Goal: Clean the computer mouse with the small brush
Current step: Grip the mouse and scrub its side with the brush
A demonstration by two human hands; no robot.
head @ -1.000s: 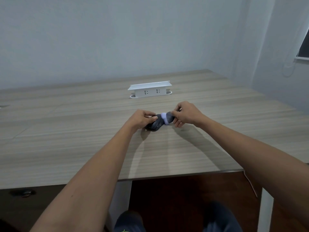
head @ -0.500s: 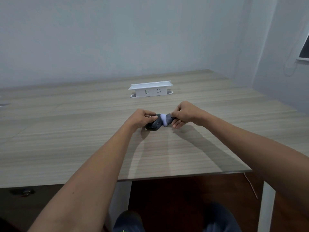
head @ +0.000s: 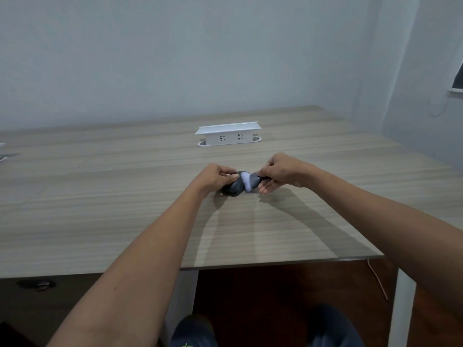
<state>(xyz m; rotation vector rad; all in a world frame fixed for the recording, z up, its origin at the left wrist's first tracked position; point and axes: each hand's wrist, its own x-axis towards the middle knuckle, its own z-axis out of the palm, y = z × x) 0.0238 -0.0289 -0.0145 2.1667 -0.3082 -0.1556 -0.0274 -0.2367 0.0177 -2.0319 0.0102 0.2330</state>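
Pale wood desk [head: 100, 221] runs to a grey wall, with a white socket box [head: 228, 137] standing near its far middle. At the centre, my left hand [head: 215, 178] pinches the dark mouse [head: 234, 187] against the desk. My right hand's [head: 278, 172] grip is closed on the brush [head: 251, 181], whose pale bristles touch the mouse.

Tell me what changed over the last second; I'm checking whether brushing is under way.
Very little. The right hand shifted slightly with the small brush, whose pale bristles stay on the mouse. The left hand kept its grip on the mouse. Nothing was released; the power strip and table are unchanged.
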